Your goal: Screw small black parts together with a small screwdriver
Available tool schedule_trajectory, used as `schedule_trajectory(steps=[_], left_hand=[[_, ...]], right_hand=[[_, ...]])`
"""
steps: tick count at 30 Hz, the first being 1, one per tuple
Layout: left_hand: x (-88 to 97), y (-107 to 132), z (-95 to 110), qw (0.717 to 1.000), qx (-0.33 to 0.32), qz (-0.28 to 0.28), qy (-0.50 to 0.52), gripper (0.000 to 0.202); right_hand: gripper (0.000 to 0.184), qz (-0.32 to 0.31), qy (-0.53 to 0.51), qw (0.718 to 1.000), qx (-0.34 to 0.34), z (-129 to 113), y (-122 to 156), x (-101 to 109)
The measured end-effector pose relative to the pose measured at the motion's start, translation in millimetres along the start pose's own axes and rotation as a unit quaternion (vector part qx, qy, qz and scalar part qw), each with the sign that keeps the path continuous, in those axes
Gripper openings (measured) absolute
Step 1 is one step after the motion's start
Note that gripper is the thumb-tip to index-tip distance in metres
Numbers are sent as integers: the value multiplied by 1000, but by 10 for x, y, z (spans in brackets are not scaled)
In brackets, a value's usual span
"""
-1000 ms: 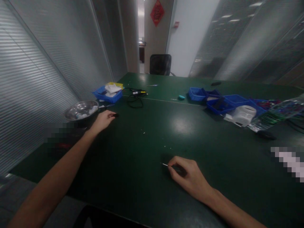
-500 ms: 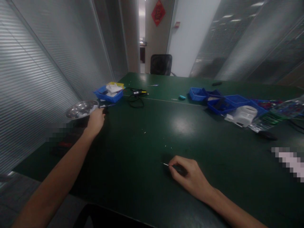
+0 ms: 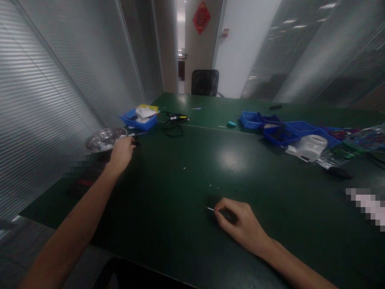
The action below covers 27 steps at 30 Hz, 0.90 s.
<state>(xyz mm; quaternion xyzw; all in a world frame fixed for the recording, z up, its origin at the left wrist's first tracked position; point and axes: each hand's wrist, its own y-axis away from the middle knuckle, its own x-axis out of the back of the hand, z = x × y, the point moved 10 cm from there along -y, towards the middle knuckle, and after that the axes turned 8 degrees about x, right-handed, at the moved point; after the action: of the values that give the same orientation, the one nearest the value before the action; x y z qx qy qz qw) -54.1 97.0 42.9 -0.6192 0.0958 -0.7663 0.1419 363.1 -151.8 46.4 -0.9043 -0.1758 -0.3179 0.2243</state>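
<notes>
Silvery rod (image 3: pixel 210 208), v. thin & straight, pinched in R hand (image 3: pixel 241 221).

Over the table (image 3: pixel 168 180), your left hand (image 3: pixel 121 153) is at ten o'clock, just right of a bowl (image 3: pixel 92 141). A tray (image 3: pixel 140 125) holding tissues (image 3: pixel 146 112) sits at eleven, a cable (image 3: pixel 176 117) right of it. A chair (image 3: pixel 205 83) stands at twelve, behind the table. Your right hand (image 3: pixel 239 220) lies near, at one; farther out at two, trays (image 3: pixel 252 121) and a bottle (image 3: pixel 337 155).

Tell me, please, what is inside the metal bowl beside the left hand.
The metal bowl holds small whitish pieces, too blurred to identify. The left hand covers its near right edge, so whatever lies behind is hidden.
</notes>
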Motion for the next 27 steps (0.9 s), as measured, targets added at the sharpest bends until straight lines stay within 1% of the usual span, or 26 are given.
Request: schedule_trajectory(steps=[2,4,7,9,12,15,18,20,22,25,27], left_hand=[[15,16,28,1000,0,-6,-8,20],[-13,21,21,1000,1,-20,-12,19],[-58,2,-31,999,-4,-35,13,20],[-48,-23,-76,999,-4,-36,37,20],[70,-50,-103,998,-1,-12,55,18],[245,-38,-56,997,-2,32,73,19],[317,-20,-46,988,23,58,140,24],[272,-22,-57,978,37,56,199,27],[189,-34,-61,969,39,46,239,28],[97,-41,-24,975,20,31,221,27],[134,-24,23,983,1,38,182,26]], right_hand=[[11,-2,0,1000,0,5,4,-6],[11,-5,-1,1000,-2,15,7,-17],[11,-6,-2,1000,-4,21,7,-23],[10,-3,-2,1000,-4,22,5,-18],[10,-5,-4,1000,-7,28,7,-18],[10,-7,-8,1000,-6,24,9,-17],[11,-6,-7,1000,-4,12,7,-10],[10,-7,-5,1000,-4,9,4,-11],[11,-9,-4,1000,-5,8,4,-12],[11,-10,-6,1000,-3,7,6,-16],[10,-8,-4,1000,-3,8,10,-16]])
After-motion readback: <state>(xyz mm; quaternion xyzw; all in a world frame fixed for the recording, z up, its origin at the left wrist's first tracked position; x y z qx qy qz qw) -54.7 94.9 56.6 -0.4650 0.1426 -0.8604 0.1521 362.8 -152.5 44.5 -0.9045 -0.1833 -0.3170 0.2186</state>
